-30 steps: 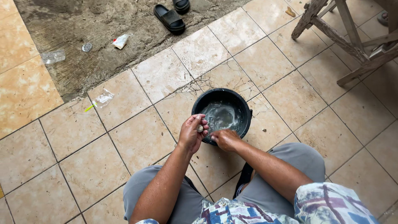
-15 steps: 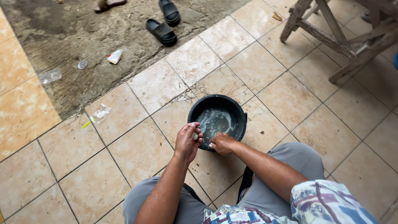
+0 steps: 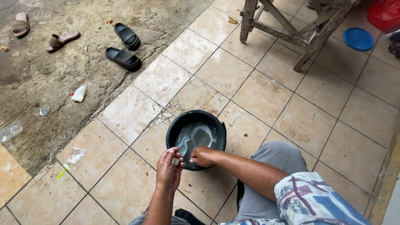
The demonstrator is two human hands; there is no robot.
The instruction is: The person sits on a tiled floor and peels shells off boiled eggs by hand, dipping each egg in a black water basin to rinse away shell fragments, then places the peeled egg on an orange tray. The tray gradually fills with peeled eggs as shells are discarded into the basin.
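Just below the middle of the frame, the left hand [image 3: 168, 171] is curled and pinches a small pale lump [image 3: 176, 161] between thumb and fingertips; what the lump is cannot be made out. The right hand [image 3: 203, 156] rests at the near rim of one black basin [image 3: 171, 135], its fingers curled inward and partly hidden, so whether it grips anything cannot be told. The basin sits on the cracked beige tiled floor [image 3: 258, 93] and holds cloudy water with something pale under the surface, too murky to identify. Upper left, on bare ground, lie two black slides [image 3: 123, 46] and two tan sandals [image 3: 39, 33]. A wooden stool [image 3: 291, 29], upper right, is cut off by the frame edge, beside one blue round lid [image 3: 358, 38].
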